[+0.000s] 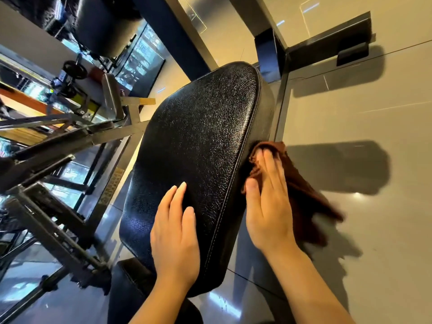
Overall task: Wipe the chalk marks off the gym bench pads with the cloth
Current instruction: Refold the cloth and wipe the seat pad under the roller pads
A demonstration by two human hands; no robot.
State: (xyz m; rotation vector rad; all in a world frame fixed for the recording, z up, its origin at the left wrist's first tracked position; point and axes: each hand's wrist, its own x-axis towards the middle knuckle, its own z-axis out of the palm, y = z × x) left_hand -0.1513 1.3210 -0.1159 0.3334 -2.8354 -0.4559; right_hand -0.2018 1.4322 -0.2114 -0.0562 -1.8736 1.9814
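Against the right side wall of the black bench pad (pixel 198 141) the brown cloth (pixel 301 190) was pressed, its upper corner bunched at the seam while its loose tail hung away to the right over the pale floor (pixel 350 113). The right hand (pixel 268 199) lay flat on the cloth with its fingers nearly straight, pushing it into the pad's edge rather than curling round it, and the thumb reached toward the stitched seam. The pad's long axis ran from the near end, by the person's wrists, up and slightly rightward to the rounded far end, so the seam and side wall stretched away ahead of the right fingertips. Any stroke, I judged, would follow that line along the edge, and the right hand was the one placed to make it.

The left hand (pixel 175 230) rested palm down on the pad's top face near the close end, fingers straight and relaxed, holding nothing, apparently steadying the pad. It lay just beside the right hand, with the seam between them.

No chalk showed plainly on the glossy top; the side wall under the cloth was hidden. Beyond the pad on the left stood a metal frame (pixel 70 136), well apart from both hands.
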